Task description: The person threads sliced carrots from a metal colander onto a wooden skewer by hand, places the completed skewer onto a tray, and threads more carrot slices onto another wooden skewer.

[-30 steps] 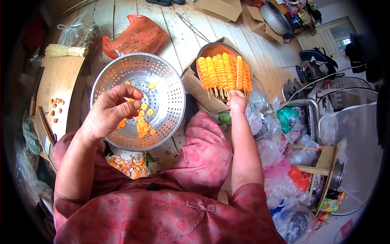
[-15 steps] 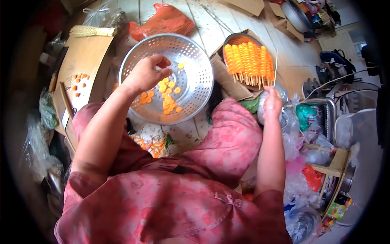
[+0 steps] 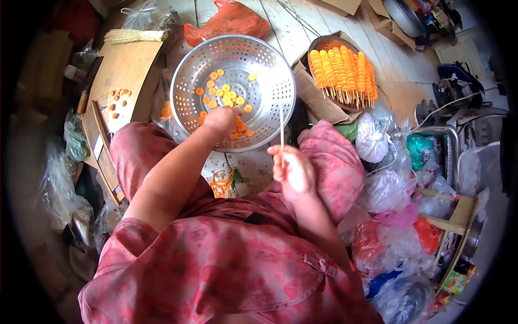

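Note:
A metal colander [image 3: 270,119] stands on the floor with several orange carrot slices [image 3: 226,94] in its bottom. My left hand [image 3: 222,120] reaches into it, its fingers down among the slices and mostly hidden. Over the colander's near right edge, my right hand [image 3: 293,170] grips a thin wooden skewer [image 3: 281,124], which points up and carries nothing. Skewers threaded with orange slices [image 3: 345,70] lie side by side in a basket at the upper right.
Left of me is a wooden board [image 3: 127,62] with small orange pieces and a knife [image 3: 89,85]. A red plastic bag [image 3: 226,22] lies behind the colander. Plastic bags [image 3: 384,191] and a wooden rack [image 3: 458,216] are at the right.
My left hand has gone down into the slices. My right hand has moved left from beside the basket to the colander with the bare skewer. The view has shifted, and more slices show.

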{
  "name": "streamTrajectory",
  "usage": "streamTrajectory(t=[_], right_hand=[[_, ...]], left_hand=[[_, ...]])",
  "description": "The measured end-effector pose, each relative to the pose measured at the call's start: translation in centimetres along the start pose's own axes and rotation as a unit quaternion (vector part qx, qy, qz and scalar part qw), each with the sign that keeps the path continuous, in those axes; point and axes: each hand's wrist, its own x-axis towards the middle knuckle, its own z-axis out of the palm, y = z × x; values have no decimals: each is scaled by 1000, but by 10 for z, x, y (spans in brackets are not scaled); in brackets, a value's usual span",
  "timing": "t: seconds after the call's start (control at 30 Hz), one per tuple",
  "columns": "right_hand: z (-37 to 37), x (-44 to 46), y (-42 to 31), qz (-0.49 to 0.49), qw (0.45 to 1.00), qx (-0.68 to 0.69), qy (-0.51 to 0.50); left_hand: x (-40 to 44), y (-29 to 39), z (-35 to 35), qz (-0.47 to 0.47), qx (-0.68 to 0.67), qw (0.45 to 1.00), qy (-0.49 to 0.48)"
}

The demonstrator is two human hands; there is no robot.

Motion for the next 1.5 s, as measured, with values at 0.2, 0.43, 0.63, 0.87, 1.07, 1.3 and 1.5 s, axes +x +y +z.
streamTrajectory(t=[0.2,0.43,0.63,0.87,1.07,1.3,1.5], right_hand=[[6,-5,9,18,998,-63,5],[18,-8,12,73,984,-163,-21],[20,-4,17,48,971,-225,-63],[25,-9,14,29,972,-218,-80],[22,-8,15,38,971,-222,-75],[16,-5,15,34,971,-219,-89],[16,-5,18,11,977,-200,-73]], left_hand=[[14,2,4,-23,38,999,-31],[8,-15,-17,-131,-200,971,-17],[-17,-15,-48,-135,-716,685,27],[-22,-21,-51,-130,-762,630,73],[-19,-23,-50,-131,-763,626,92],[-17,-20,-41,-87,-689,704,152],[-32,-4,-45,-118,-683,718,64]])
